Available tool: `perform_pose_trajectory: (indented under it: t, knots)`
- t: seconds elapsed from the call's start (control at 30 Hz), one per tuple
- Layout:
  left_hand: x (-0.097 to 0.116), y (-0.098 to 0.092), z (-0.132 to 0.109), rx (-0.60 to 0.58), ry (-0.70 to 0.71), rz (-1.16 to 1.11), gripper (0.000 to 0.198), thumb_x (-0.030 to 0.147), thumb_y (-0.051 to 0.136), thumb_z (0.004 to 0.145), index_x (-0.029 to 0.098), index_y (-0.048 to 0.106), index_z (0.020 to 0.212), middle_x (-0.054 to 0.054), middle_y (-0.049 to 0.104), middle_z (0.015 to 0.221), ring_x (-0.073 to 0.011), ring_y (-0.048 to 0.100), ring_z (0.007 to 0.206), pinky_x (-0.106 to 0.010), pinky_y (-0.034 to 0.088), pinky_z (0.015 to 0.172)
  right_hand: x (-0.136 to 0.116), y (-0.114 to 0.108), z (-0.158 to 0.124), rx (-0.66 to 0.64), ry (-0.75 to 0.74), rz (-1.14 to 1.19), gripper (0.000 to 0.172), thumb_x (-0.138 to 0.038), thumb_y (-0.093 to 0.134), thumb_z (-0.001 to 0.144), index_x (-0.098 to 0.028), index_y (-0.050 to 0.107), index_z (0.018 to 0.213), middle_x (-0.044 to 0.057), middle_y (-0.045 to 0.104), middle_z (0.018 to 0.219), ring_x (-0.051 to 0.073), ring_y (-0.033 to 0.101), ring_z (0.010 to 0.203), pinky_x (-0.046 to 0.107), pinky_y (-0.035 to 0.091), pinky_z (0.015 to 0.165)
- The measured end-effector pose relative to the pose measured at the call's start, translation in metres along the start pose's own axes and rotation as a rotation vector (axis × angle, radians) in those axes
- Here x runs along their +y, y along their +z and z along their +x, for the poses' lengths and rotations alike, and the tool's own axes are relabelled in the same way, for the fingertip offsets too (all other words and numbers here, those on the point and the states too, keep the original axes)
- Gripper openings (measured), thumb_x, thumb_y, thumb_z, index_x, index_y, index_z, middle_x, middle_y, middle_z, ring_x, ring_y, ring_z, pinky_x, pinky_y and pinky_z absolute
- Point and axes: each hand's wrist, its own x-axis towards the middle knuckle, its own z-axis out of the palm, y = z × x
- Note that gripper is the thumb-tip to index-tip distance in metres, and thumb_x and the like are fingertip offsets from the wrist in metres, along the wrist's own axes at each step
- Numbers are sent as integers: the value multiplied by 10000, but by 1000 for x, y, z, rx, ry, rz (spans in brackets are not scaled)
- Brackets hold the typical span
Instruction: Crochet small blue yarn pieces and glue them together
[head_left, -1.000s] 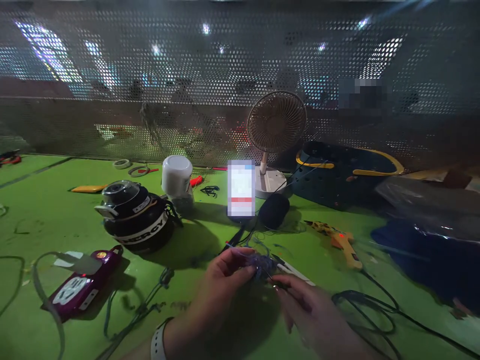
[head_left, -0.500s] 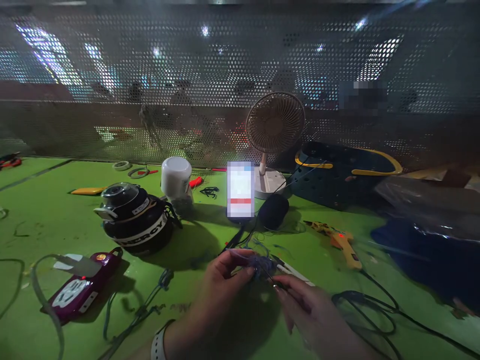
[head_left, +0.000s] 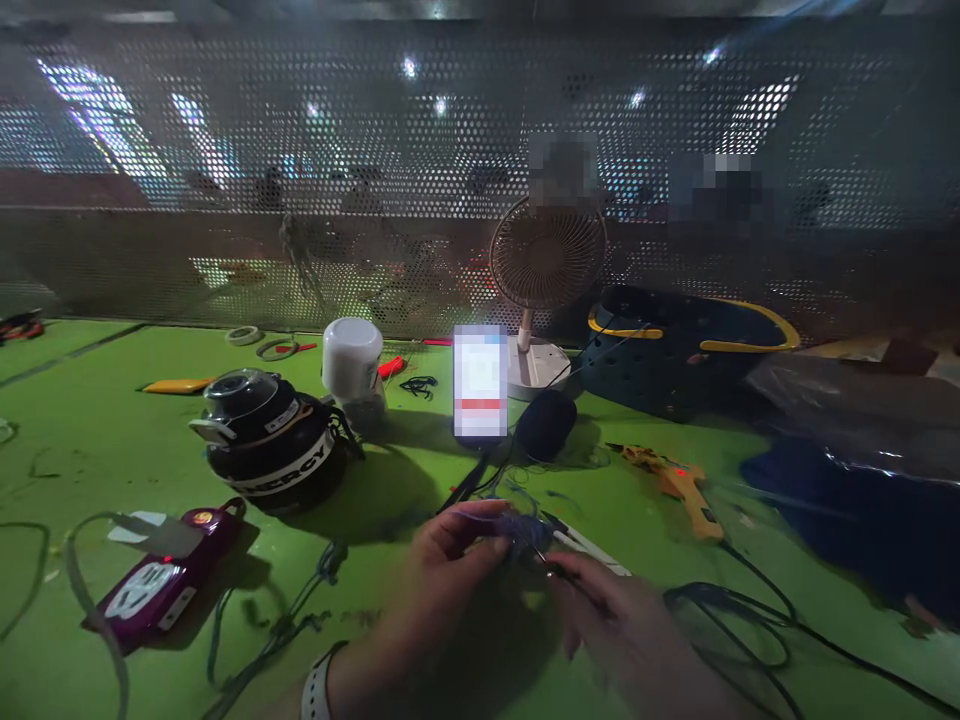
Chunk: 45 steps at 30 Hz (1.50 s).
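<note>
My left hand point(head_left: 454, 560) pinches a small bluish-purple piece of yarn work point(head_left: 525, 532) between thumb and fingers. In my right hand point(head_left: 600, 595) is a crochet hook point(head_left: 541, 556) with a thin shaft, its tip reaching into the yarn piece; the tip itself is blurred. Loose strands of yarn trail from the piece onto the table just beyond my fingers. A dark rounded bundle point(head_left: 547, 425), perhaps a yarn ball, lies beyond the hands. White pen-like sticks point(head_left: 592, 550) rest beside my right fingers.
A lit phone point(head_left: 480, 385) stands ahead, before a fan point(head_left: 549, 255). On the right are a yellow glue gun point(head_left: 686, 495) with its cord, a dark basket point(head_left: 660, 365) and dark fabric point(head_left: 840, 520). Leftward sit a black bottle point(head_left: 274, 450), a white jar point(head_left: 352, 355) and a purple power strip point(head_left: 161, 590).
My right hand and the hook have shifted very slightly at the yarn piece. My left hand keeps its pinch in nearly the same place.
</note>
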Motion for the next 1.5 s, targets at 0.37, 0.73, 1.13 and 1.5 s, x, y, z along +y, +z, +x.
perform_pose_trajectory:
  t: [0.37, 0.73, 1.13, 1.5]
  knots:
    - [1, 0, 1, 29, -8, -29, 251, 172, 805, 675, 203, 743, 916, -35, 776, 900, -153, 687, 850, -241, 528, 789, -11, -2, -4, -17, 8, 15, 356, -431, 468, 917, -221, 715, 1064, -11, 633, 514, 148, 608, 485, 243, 491, 510]
    - [0, -1, 2, 37, -29, -29, 255, 160, 805, 662, 196, 749, 907, -58, 778, 943, -189, 696, 898, -289, 536, 841, -9, -3, -2, -16, 19, -25, 404, -456, 440, 928, -201, 705, 1097, -10, 620, 495, 158, 611, 477, 254, 480, 505]
    - [2, 1, -1, 9, 12, 67, 202, 153, 764, 694, 210, 786, 887, -46, 780, 947, -199, 694, 902, -292, 530, 847, -8, -1, -3, 44, -32, -66, 467, -528, 394, 941, -219, 710, 1092, -8, 626, 494, 157, 617, 470, 245, 503, 506]
    - [6, 4, -1, 50, -50, -57, 302, 184, 807, 663, 182, 754, 960, -78, 775, 982, -201, 692, 917, -311, 520, 885, -11, -8, -3, 107, -125, -107, 396, -456, 417, 953, -237, 718, 1087, 28, 698, 636, 172, 661, 554, 261, 566, 574]
